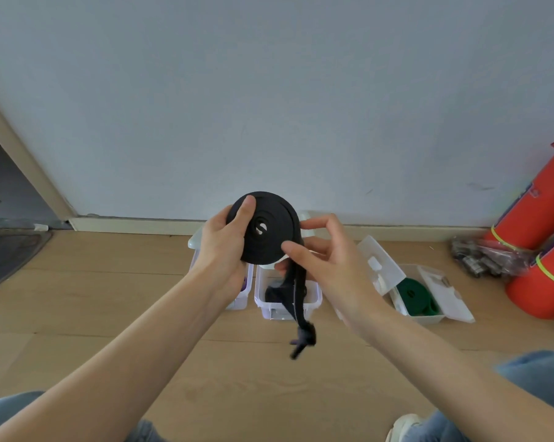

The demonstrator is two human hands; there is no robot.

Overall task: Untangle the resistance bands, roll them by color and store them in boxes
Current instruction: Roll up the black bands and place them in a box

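1. A black roll (pixel 264 229) is held up above the middle box (pixel 313 298), its loose tail (pixel 296 301) hanging down.
2. It is gripped by the left hand (pixel 226 247), thumb across its face.
3. Its edge is pinched by the right hand (pixel 325 260).
4. A green band (pixel 417 296) lies in the right box (pixel 428 319).

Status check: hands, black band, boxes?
Left hand grips black roll; right hand feeds its loose tail. Middle box open below. Green band already boxed.

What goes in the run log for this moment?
left hand: grips black band roll | right hand: feeds hanging tail | green band: boxed | black: unstored
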